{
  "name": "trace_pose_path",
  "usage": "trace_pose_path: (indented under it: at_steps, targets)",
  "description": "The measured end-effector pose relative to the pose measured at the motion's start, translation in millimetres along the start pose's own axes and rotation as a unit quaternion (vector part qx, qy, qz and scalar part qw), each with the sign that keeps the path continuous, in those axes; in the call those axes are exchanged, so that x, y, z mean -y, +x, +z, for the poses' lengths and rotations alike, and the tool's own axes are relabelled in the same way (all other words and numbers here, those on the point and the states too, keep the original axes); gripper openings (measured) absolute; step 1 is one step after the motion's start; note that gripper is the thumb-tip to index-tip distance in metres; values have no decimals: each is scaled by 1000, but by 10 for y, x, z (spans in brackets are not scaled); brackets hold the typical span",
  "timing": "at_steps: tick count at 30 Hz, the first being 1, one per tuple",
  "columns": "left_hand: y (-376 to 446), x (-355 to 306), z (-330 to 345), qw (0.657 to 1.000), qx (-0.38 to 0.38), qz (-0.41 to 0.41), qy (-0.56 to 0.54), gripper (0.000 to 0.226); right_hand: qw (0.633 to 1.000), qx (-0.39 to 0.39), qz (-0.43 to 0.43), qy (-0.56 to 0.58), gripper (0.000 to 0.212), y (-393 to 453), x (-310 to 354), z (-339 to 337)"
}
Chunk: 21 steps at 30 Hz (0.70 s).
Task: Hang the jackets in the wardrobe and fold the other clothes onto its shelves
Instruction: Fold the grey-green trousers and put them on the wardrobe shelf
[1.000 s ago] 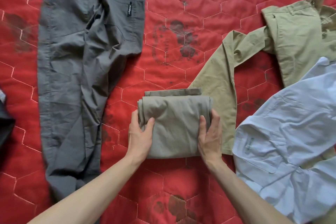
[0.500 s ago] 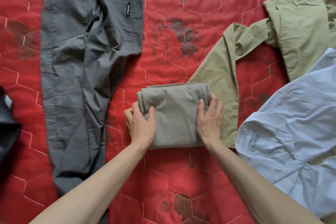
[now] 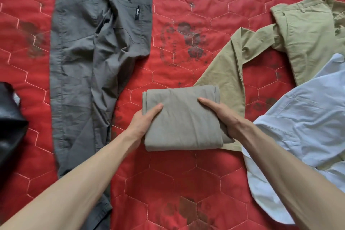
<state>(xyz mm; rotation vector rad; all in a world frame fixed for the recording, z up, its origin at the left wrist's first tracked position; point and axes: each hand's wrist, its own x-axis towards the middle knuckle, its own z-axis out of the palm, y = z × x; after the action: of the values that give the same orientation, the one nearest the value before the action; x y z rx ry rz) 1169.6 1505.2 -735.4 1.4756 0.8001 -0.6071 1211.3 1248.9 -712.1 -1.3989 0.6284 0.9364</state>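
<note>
Gripping the folded garment (image 3: 182, 117) from both sides, the left hand (image 3: 144, 119) and right hand (image 3: 222, 117) now have their thumbs laid on top and their fingers tucked out of sight beneath its left and right edges; a second earlier both palms lay flat on the cloth, pressing it down. The shift from pressing to clasping suggests that folding of this piece is finished and that it is ready to be lifted, though whether it has left the red quilt (image 3: 177, 183) cannot be told. The bundle lies on the quilt directly ahead of the person, its right edge overlapping one leg of the khaki trousers (image 3: 298, 30), which spread away to the right and beyond it. Just right of the folded garment lies the pale blue shirt (image 3: 308, 117), unfolded and partly covering the khaki trousers. Left of the folded garment and reaching farther away, the grey trousers (image 3: 89, 61) lie flat and unfolded. At the far left edge a black item (image 3: 9, 127) is partly in view; what it is cannot be told. No wardrobe is visible, so most of the task appears to remain.
</note>
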Motion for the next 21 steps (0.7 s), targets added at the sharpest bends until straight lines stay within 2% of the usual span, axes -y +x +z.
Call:
trace_pose_path:
  at_steps: [2, 5, 7, 10, 13, 16, 21]
  targets:
    - [-104, -44, -70, 998, 47, -37, -31, 44, 998, 32, 11, 46, 35, -131, -20, 33]
    - [-326, -154, -189, 987, 99, -93, -87, 48, 997, 18, -24, 72, 38, -374, -35, 94]
    - [-561, -294, -235, 979, 134, -100, -117, 43, 994, 8, -52, 100, 39, -611, 3, 146]
    - [-1045, -631, -254, 979, 151, -69, -118, 36, 988, -12, -71, 136, 35, -1138, 133, 239]
    - [-1615, -971, -242, 986, 147, 18, -81, 45, 986, -32, -96, 134, 35, -1775, 288, 311]
    - [-2289, -1282, -250, 986, 127, 84, -73, 34, 982, -52, -140, 117, 36, -2455, 511, 373]
    - [-3385, -1613, -293, 982, 81, 125, -112, 51, 979, -69, -184, 45, 29, -3571, 987, 484]
